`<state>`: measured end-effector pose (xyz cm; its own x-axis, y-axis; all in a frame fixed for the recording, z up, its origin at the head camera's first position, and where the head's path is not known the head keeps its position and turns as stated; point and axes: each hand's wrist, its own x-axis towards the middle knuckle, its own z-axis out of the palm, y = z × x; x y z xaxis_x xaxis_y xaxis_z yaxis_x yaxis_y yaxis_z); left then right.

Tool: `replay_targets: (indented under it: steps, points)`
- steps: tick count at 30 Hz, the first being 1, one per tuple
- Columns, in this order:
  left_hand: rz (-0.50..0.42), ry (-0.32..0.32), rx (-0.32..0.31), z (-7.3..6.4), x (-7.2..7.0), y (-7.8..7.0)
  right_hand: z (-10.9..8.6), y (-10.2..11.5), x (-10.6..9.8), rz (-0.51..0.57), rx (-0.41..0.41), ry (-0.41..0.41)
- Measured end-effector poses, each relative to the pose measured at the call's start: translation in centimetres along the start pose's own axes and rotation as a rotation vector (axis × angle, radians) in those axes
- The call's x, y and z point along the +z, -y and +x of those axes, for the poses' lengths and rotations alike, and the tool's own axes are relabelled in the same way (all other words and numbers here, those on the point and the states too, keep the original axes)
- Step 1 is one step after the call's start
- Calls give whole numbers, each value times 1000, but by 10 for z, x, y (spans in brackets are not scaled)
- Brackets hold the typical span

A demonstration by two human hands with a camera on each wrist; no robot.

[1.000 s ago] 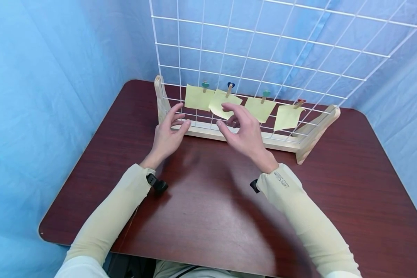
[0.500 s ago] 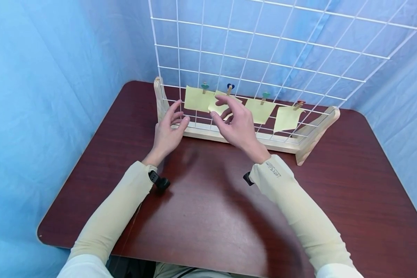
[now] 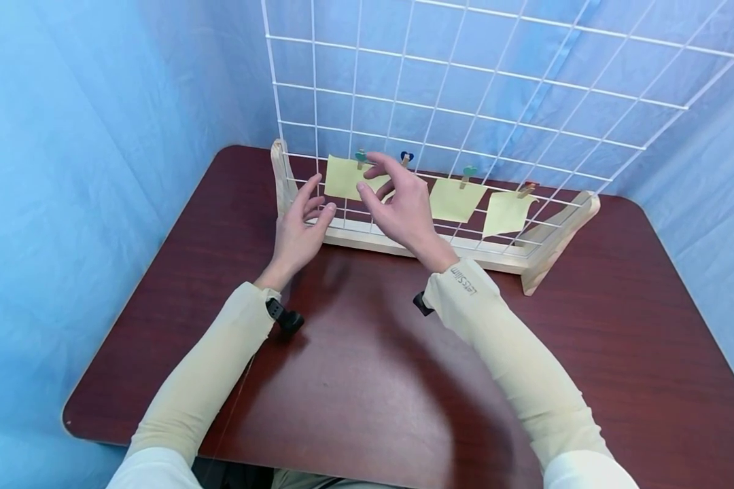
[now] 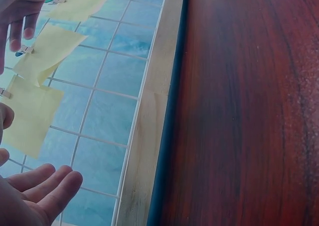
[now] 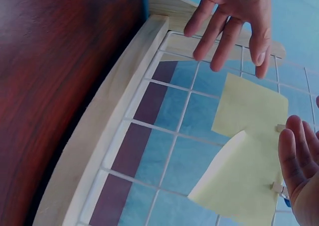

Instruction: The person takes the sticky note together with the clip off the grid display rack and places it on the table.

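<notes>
Several yellow paper notes hang in a row on a white wire grid point(image 5: 191, 90), each from a small wooden clothespin with a heart on it. My left hand point(image 3: 301, 234) hovers beside the leftmost note point(image 3: 342, 178), fingers spread and holding nothing. My right hand point(image 3: 404, 207) is raised in front of the second note point(image 5: 234, 176), hiding most of it in the head view; its fingers are loosely bent, with nothing between them. A green-heart clothespin point(image 3: 361, 157) and a blue-heart clothespin point(image 3: 406, 158) show just above the right hand. Both palms face each other in the right wrist view.
The grid stands in a pale wooden base point(image 3: 367, 239) on a dark red-brown table point(image 3: 342, 380). Further right hang a third note point(image 3: 457, 200) and a fourth note point(image 3: 506, 214), the latter under a red-heart clothespin point(image 3: 529, 190). Blue cloth point(image 3: 98, 136) surrounds the table.
My right hand has moved left and up, from the second note's lower edge to in front of it. The left hand has stayed nearly in place. The notes hang as before.
</notes>
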<state>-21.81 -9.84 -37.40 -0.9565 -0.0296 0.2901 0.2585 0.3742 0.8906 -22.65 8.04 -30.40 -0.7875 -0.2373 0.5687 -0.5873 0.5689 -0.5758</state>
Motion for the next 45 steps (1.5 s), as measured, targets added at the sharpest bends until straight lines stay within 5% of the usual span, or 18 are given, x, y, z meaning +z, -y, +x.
replay_targets:
  steps: [17,25,35,45]
  points:
    - [-38,-10,14,5,7,0,20,2,10,-41,68,11]
    - [-106,-88,39,10,11,-3,27,1,11,-59,100,4]
    - [-258,-129,-31,16,15,-6,32,2,11,-52,111,-3]
    - [-295,-144,-42,17,16,-3,34,-1,13,-58,107,-4]
